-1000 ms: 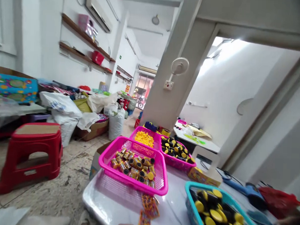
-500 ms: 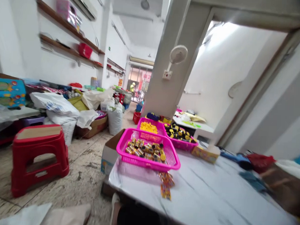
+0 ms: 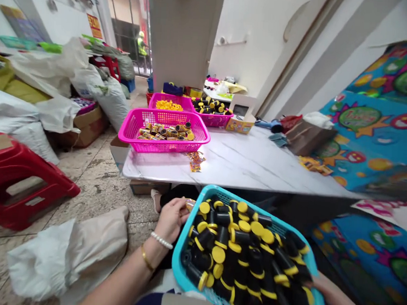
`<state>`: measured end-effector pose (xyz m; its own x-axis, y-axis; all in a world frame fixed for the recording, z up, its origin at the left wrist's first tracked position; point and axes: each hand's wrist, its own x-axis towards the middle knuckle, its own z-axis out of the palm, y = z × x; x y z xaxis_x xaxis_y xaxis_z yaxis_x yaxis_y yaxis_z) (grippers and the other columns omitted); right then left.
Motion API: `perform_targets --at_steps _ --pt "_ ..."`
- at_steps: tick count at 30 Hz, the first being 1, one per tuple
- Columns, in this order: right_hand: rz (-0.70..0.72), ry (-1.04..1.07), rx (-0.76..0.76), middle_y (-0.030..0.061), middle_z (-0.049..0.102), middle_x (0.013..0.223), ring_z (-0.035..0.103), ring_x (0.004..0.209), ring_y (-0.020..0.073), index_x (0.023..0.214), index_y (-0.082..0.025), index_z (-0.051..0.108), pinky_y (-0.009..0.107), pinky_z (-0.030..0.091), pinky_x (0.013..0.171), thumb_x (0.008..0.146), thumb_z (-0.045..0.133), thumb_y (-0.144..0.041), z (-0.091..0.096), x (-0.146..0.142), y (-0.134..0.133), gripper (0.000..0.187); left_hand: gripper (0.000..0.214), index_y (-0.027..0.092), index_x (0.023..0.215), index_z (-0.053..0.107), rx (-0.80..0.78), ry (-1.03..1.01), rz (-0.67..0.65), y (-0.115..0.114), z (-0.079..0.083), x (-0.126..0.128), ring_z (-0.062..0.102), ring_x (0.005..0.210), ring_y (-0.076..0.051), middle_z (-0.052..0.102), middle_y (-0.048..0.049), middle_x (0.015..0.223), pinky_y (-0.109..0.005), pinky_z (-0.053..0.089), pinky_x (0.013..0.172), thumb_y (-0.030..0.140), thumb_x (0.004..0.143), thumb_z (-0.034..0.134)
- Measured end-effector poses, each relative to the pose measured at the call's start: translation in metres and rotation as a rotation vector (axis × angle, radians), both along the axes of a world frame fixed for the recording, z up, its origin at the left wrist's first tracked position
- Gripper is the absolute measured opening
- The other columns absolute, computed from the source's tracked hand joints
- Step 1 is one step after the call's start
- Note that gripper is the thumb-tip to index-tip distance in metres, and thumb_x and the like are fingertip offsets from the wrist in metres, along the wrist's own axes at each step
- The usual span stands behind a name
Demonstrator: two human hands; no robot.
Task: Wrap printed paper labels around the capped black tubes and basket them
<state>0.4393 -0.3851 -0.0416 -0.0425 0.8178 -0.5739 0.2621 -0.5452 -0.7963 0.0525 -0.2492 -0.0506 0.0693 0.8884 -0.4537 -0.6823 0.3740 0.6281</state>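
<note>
A teal basket (image 3: 184, 277) full of several black tubes with yellow caps (image 3: 239, 257) rests low in front of me, off the table. My left hand (image 3: 171, 218) is closed at the basket's left rim, with a small yellow wrapped item between its fingers. My right hand (image 3: 332, 299) is under the basket's right end; its fingers are hidden. On the white marble table (image 3: 250, 166) stands a pink basket (image 3: 164, 135) of small gold and black cylinders, with loose stickers (image 3: 195, 161) in front of it.
Two more pink baskets (image 3: 178, 104) sit at the table's far end, beside a small box (image 3: 240, 120) and a brown bag (image 3: 303, 134). Colourful cartons (image 3: 376, 133) stand to the right. A red stool (image 3: 20, 180) and white sacks (image 3: 67, 254) are on the floor at the left.
The view has tipped down and pulled back. The teal basket has come off the table and sits low before me, with my hands at both of its ends.
</note>
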Motion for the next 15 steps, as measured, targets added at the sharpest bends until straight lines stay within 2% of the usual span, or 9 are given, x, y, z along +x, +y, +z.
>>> perform_targets --at_steps 3,5,10,15 --pt "-0.082 0.28 -0.12 0.0112 0.072 0.105 0.068 0.099 0.034 0.108 -0.023 0.067 0.048 0.053 0.09 0.074 0.068 -0.032 -0.004 -0.014 0.045 0.036 0.007 0.011 0.081 0.06 -0.014 0.075 0.082 -0.016 0.001 -0.031 0.068 0.065 -0.014 0.07 -0.0075 0.078 -0.023 0.056 0.057 0.015 0.081 0.066" --pt "-0.048 0.391 -0.184 0.0123 0.075 0.1 0.07 0.095 0.0342 0.103 -0.019 0.069 0.05 0.051 0.092 0.069 0.069 -0.025 -0.002 -0.029 0.073 0.034 0.005 0.012 0.081 0.06 -0.018 0.099 0.159 -0.025 0.0 -0.048 0.068 0.065 -0.014 0.07 -0.0058 0.077 -0.022 0.056 0.057 0.014 0.081 0.065" --pt "0.095 0.408 -0.157 0.0114 0.076 0.095 0.072 0.087 0.0301 0.1 -0.015 0.07 0.047 0.053 0.088 0.063 0.069 -0.018 -0.006 -0.078 0.126 0.037 0.002 0.012 0.079 0.063 -0.083 0.113 0.353 -0.031 -0.008 -0.086 0.067 0.063 -0.014 0.069 -0.0027 0.072 -0.022 0.056 0.057 0.01 0.079 0.063" --pt "0.216 0.316 -0.071 0.0095 0.076 0.097 0.071 0.09 0.0295 0.103 -0.015 0.07 0.045 0.054 0.087 0.067 0.074 -0.032 -0.01 -0.11 0.159 0.04 0.006 0.014 0.076 0.063 -0.093 0.203 0.519 -0.039 -0.016 -0.115 0.066 0.064 -0.013 0.07 -0.0015 0.072 -0.02 0.055 0.059 0.011 0.08 0.06"
